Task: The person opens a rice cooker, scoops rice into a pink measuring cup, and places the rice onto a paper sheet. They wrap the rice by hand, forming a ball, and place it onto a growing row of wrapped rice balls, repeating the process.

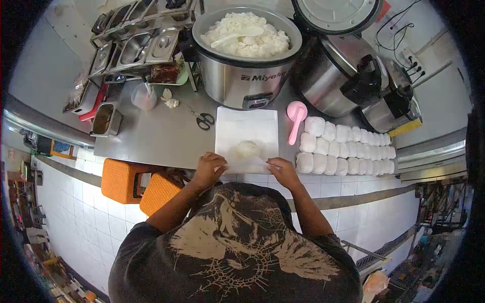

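A mound of white rice (247, 149) lies on white wrapping paper (246, 123) at the table's front edge. My left hand (209, 170) pinches the near left corner of the paper, and my right hand (283, 172) pinches the near right corner. Between them the near edge is lifted slightly toward the rice. Just right of the paper rests a pink rice scoop (296, 121). Beyond the paper stands an open rice cooker (237, 76) full of rice, with a white paddle (237, 35) lying on top.
Rows of white wrapped bundles (333, 149) cover the table at right. Closed cookers (333, 70) stand behind them. Scissors (204, 121), a clear plastic cup (144, 97) and a metal container (107, 120) are at left, below a rack of steel pans (135, 48). Orange stools (121, 179) stand front left.
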